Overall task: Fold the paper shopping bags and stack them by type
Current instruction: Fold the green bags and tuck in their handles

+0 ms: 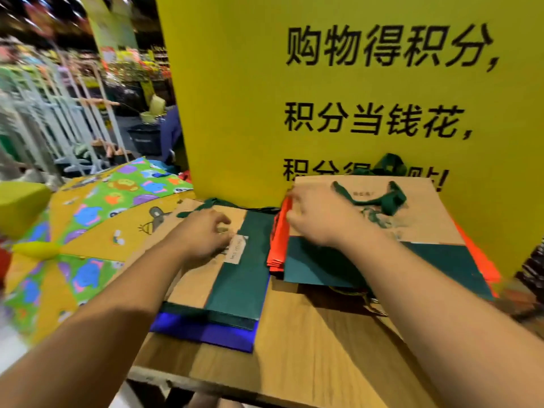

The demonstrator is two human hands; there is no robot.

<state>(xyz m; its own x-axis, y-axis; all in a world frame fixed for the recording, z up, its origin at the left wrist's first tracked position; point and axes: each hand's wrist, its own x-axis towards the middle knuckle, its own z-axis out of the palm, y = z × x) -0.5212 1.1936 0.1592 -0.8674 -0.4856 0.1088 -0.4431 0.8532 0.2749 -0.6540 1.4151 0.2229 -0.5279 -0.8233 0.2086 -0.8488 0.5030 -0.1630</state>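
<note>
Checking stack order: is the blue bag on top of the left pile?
No, the blue bag lies at the bottom, under the brown-and-green bag beneath the left hand.

You have two hands in view, the left hand (206, 234) and the right hand (318, 219). The tabletop (309, 348) carries two stacks. Each is topped by one bag: the left kraft-and-green bag (235, 284) and the right kraft-and-green bag (418, 219). There is one blue bag (206, 331), and several orange bags (278, 248) too bunched to count.
</note>
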